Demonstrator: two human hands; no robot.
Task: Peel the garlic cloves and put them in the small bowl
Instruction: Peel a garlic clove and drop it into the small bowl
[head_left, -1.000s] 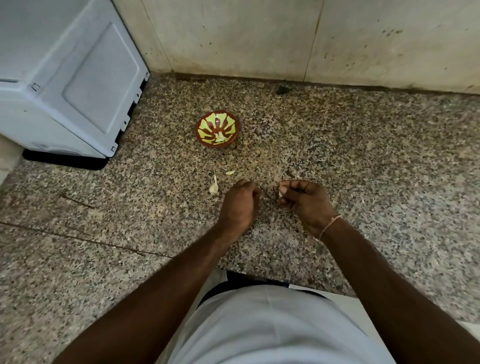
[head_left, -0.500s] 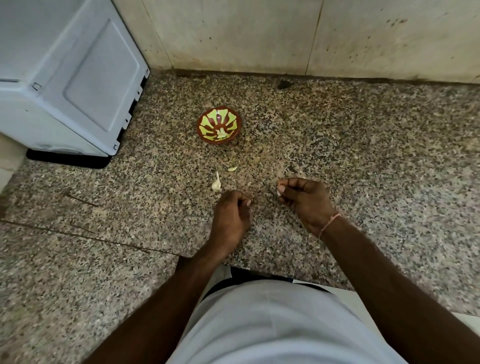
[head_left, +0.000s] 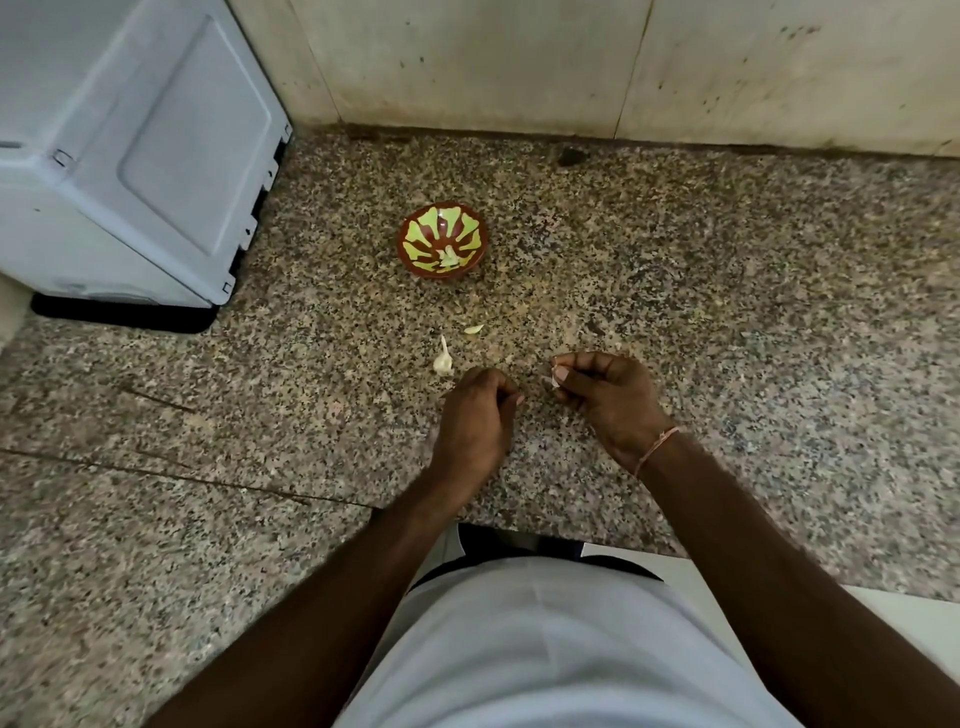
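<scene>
Hands over a speckled counter
Right hand (head_left: 613, 400) pinches a garlic clove (head_left: 555, 382); left hand (head_left: 475, 415) curled beside it, small bowl (head_left: 442, 247) beyond

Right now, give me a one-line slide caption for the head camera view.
Right hand pinches a garlic clove over speckled granite counter, near the red-and-green patterned small bowl.

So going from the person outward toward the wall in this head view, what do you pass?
Left hand with curled fingers, right hand pinching a garlic clove, loose garlic piece on the counter, smaller garlic scrap, small bowl, wall.
</scene>
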